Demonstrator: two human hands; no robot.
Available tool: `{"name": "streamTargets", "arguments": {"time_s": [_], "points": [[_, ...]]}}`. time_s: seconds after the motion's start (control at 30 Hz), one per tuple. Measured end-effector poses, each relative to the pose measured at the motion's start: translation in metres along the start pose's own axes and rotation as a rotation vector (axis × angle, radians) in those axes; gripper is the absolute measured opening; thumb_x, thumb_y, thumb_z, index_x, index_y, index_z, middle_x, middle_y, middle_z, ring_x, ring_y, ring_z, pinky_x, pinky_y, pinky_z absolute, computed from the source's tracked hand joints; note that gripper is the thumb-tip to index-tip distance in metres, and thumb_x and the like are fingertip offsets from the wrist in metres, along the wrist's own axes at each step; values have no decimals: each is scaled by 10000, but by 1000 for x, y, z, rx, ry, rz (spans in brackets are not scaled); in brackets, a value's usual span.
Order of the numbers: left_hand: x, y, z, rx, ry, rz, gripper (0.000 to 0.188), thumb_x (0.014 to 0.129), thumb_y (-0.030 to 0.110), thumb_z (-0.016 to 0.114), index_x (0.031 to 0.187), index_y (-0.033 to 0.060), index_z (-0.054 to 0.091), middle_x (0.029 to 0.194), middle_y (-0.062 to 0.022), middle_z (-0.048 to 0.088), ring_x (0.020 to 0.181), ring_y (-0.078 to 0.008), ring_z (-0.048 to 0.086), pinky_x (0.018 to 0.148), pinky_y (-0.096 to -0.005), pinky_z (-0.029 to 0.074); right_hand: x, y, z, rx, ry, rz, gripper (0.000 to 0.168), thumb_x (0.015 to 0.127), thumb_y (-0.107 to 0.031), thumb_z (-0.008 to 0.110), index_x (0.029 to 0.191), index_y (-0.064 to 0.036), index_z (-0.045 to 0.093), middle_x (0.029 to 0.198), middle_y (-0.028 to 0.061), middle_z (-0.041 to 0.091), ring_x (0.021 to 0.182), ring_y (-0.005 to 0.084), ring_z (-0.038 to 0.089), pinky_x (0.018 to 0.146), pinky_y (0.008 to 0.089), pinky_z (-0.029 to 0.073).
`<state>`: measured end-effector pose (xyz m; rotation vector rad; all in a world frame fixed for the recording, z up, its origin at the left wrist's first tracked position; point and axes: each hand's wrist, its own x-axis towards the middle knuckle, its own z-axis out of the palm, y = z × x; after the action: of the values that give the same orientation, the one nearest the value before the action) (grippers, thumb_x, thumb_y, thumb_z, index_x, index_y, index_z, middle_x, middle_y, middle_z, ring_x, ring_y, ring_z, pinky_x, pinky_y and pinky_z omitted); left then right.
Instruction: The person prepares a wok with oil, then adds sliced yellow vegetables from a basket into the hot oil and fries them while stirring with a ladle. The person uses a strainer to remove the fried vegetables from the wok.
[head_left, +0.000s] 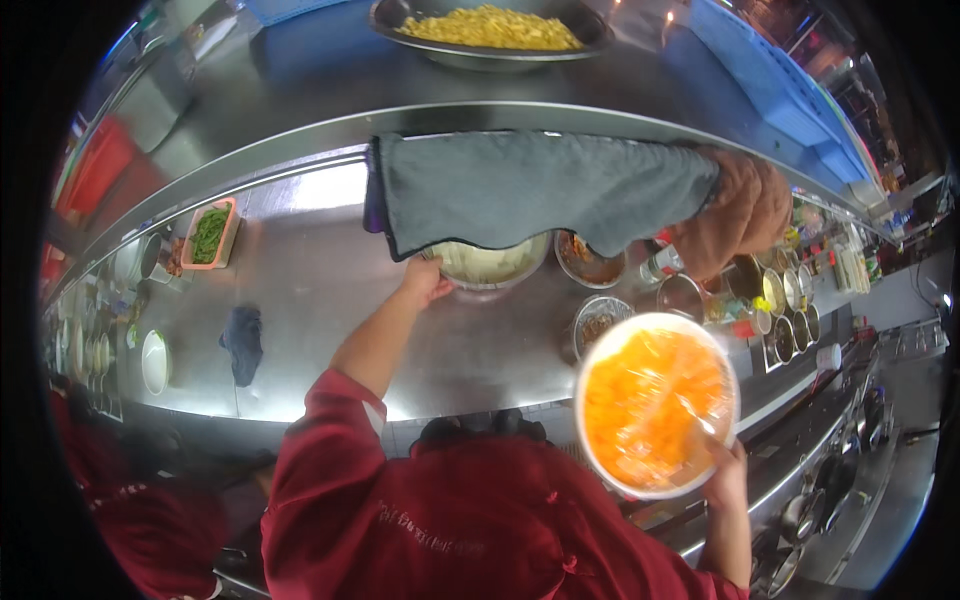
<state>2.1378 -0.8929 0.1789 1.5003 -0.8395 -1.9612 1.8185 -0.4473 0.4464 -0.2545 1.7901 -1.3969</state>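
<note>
My left hand (427, 283) grips the left rim of a metal bowl (487, 270) with pale contents, partly hidden behind a hanging grey cloth (525, 191). Off to the right, my right hand (726, 474) holds a round white tub (583, 409) above the counter's front edge. Orange food (652, 405) shows in the tub beneath what looks like clear plastic film; what it is exactly I cannot tell. Beside the tub stands a smaller bowl (600, 319) with dark contents. A second metal bowl (591, 262) with reddish-brown contents sits right of the pale one.
The steel counter (315, 322) bears a dark cloth (242, 346), a white bowl (155, 362) and a container of green vegetables (210, 236). Overhead, a shelf edge (300, 127) carries a pan of yellow food (491, 30). A brown cloth (739, 206) hangs rightward. Another person (150, 517) stands at left.
</note>
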Motion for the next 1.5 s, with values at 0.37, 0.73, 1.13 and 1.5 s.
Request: {"name": "streamTargets", "arguments": {"time_s": [0.37, 0.73, 1.13, 1.5], "points": [[-83, -134, -39, -177, -158, 0, 330, 1012, 257, 490, 1279, 74, 553, 1221, -97, 654, 1062, -236, 651, 922, -403, 515, 156, 209, 177, -10, -455, 110, 446, 1006, -226, 543, 1387, -65, 377, 1161, 153, 636, 777, 225, 713, 479, 291, 604], [-172, -175, -11, -456, -150, -29, 410, 941, 136, 584, 1322, 30, 474, 1213, -138, 628, 1090, -251, 640, 952, -401, 509, 166, 213, 234, 80, -754, 544, 517, 1044, -502, 365, 1437, -166, 347, 1290, 96, 610, 994, 274, 673, 753, 406, 538], [-167, -199, -4, -336, 232, 40, 86, 907, 107, 672, 907, 22, 681, 751, -27, 645, 610, -89, 558, 569, -218, 449, 164, 245, 236, -4, -747, 511, 283, 999, -188, 578, 1268, -102, 551, 1116, 37, 635, 888, 180, 675, 676, 302, 523], [-185, -210, 2, -808, 165, 50, 90, 870, 8, 577, 820, 77, 547, 812, -68, 628, 686, -163, 580, 659, -282, 485, 163, 279, 252, 198, -701, 642, 142, 954, -145, 628, 1092, -115, 620, 946, 6, 665, 721, 122, 602, 589, 256, 456]]}}
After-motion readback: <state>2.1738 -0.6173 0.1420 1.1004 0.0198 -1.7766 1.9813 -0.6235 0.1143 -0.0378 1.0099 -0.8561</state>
